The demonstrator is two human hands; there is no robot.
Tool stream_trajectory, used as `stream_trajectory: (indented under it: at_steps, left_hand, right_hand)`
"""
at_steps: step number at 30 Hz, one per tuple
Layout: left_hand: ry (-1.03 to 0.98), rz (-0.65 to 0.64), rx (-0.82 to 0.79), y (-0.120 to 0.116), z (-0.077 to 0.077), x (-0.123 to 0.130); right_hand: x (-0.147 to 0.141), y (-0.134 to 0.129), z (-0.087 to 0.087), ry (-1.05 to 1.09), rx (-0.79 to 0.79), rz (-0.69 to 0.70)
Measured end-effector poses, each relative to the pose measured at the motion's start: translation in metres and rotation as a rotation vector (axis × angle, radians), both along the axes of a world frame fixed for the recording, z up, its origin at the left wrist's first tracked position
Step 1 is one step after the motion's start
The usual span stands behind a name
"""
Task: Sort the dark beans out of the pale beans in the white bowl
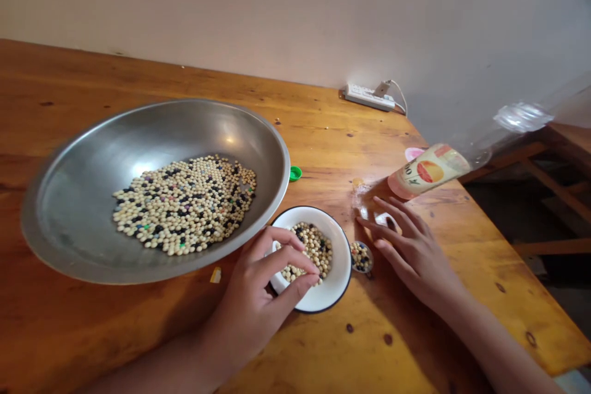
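The left hand (pixel 258 283) is held over a white enamel bowl (pixel 323 301) with a dark rim, its fingertips placed among the pale and dark beans (pixel 314 249) inside. The right hand (pixel 410 252) is spread on the wooden table (pixel 369 345), just beside a small clear cap (pixel 361 257) filled with beans. A steel basin (pixel 92 265) of mixed beans (pixel 184 206) is set at the bowl's ten o'clock, a green bottle cap (pixel 295 173) at twelve, a tilted plastic bottle (pixel 429 169) at two, and a power strip (pixel 369 97) farther out at one.
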State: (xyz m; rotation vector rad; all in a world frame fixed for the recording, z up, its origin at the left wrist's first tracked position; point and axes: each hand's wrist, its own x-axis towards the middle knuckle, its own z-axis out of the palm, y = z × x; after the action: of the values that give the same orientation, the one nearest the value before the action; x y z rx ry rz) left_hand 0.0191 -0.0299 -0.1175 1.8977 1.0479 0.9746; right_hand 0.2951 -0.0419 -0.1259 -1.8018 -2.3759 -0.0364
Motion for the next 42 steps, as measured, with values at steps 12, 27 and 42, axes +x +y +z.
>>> stream_trajectory:
  at_steps: [12,27,42]
  left_hand:
    - [-0.016,-0.001,-0.013,-0.002,0.002,0.001]
    - [-0.032,-0.012,-0.024,-0.003,0.001,0.000]
    - [-0.039,-0.008,-0.020,-0.002,0.000,0.000]
  right_hand:
    - [-0.002,0.004,0.000,-0.036,-0.025,0.037]
    - [0.006,0.008,-0.006,-0.048,0.025,-0.041]
    - [0.022,-0.002,0.000,0.190,0.298,-0.071]
